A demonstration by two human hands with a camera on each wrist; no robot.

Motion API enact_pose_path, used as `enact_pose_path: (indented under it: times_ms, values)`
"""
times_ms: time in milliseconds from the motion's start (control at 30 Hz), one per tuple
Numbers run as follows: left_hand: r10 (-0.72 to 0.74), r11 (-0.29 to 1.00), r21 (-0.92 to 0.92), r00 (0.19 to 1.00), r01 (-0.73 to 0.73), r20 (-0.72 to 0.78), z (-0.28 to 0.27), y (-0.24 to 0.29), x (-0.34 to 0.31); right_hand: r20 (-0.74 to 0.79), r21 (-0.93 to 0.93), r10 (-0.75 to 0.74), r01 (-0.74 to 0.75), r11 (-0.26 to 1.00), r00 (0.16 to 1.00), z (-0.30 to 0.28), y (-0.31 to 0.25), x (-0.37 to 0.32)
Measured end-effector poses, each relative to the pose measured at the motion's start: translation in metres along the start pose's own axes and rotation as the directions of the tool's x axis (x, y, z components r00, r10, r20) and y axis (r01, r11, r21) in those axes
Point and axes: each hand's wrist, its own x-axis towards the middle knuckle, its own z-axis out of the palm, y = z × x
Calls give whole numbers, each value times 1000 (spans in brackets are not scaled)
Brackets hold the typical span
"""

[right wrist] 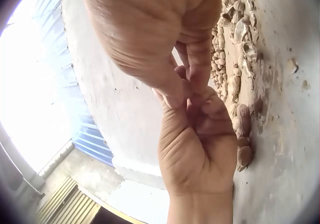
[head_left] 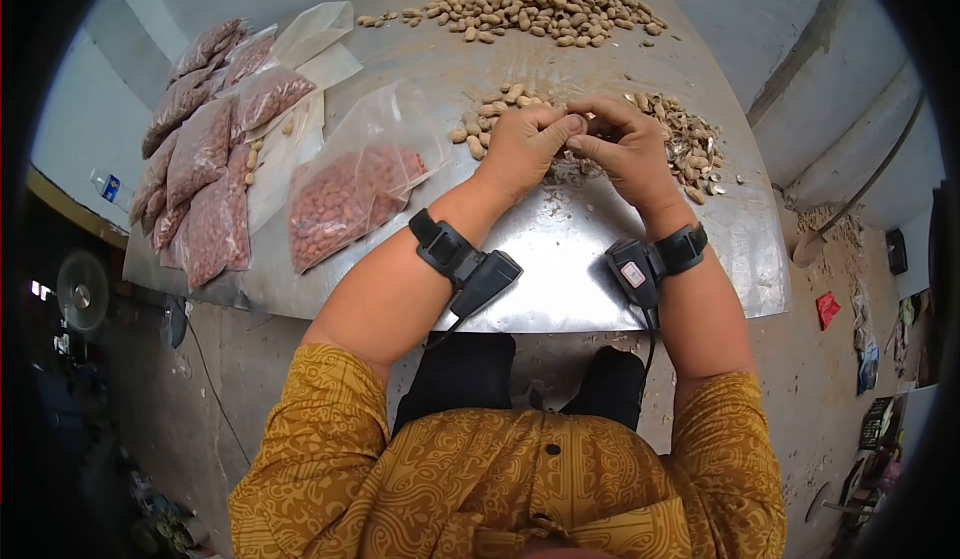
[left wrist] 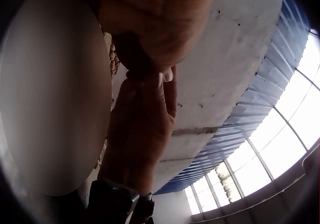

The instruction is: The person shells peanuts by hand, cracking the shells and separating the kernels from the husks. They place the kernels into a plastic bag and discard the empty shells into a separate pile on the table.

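Observation:
Both hands meet above the middle of the metal table (head_left: 560,269). My left hand (head_left: 558,125) and right hand (head_left: 586,131) press their fingertips together and pinch one small peanut, mostly hidden by the fingers. In the right wrist view the right hand (right wrist: 192,81) comes from above and the left hand (right wrist: 200,144) curls below it. The left wrist view shows the left hand (left wrist: 150,39) close up and the right hand (left wrist: 142,129) beyond. A small heap of unshelled peanuts (head_left: 488,116) lies by the left hand. Broken shells (head_left: 692,144) lie to the right.
A large pile of unshelled peanuts (head_left: 540,4) covers the table's far end. An open clear bag of red kernels (head_left: 350,194) lies left of the hands. Several filled bags (head_left: 200,159) and empty bags (head_left: 315,34) sit along the left edge.

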Motion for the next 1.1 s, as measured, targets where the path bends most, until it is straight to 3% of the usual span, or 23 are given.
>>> enact_pose_path:
  times_ms: [400,633,767,900,1000,1033,1100]
  values:
    - [16,990,-140,999,-22,-44,4,2,-3,-33,61,59,-57,997,998,6,-8,-3]
    - [-47,965,-261,998,33,-46,6,4,-5,-132,105,3,11,994,991,11,-5,-4]
    - [-126,889,-452,988,74,-85,13,8,-6,-221,125,-62,92,988,973,16,0,-1]
    - [-182,741,-659,983,129,-12,11,4,-3,-300,196,-74,137,971,951,10,12,0]
    - [-188,682,-708,979,183,72,6,4,-4,-404,-80,-13,-21,997,915,-8,22,3]
    - [-191,670,-714,977,204,99,5,4,-4,-422,-310,-171,35,950,890,-15,24,6]
    - [-193,673,-708,975,213,110,4,4,-4,-346,-711,-468,98,696,813,-28,28,12]
